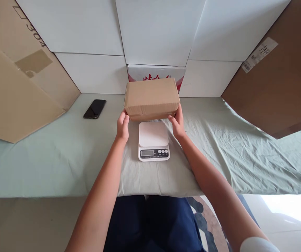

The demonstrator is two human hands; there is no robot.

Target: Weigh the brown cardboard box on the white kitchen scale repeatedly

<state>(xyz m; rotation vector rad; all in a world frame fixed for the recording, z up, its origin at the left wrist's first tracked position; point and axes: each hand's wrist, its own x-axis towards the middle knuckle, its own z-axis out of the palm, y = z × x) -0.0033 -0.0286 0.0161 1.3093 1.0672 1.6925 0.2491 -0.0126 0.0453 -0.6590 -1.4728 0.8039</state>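
A closed brown cardboard box (151,96) is held between my two hands, just beyond a white kitchen scale (153,134). My left hand (123,125) grips its near left corner, thumb on the front side. At the near right corner, my right hand (177,122) grips it the same way. The other fingers are mostly hidden behind or under the box. The scale lies flat on the green cloth, with its plate bare, its display blank and several buttons along the front. Whether the box touches the cloth I cannot tell.
A black phone (94,109) lies to the left on the green cloth (92,154). Large cardboard panels (21,84) (278,77) stand at both sides. Behind are white panels (155,31) and a white-and-red carton (155,71), partly covered by the box.
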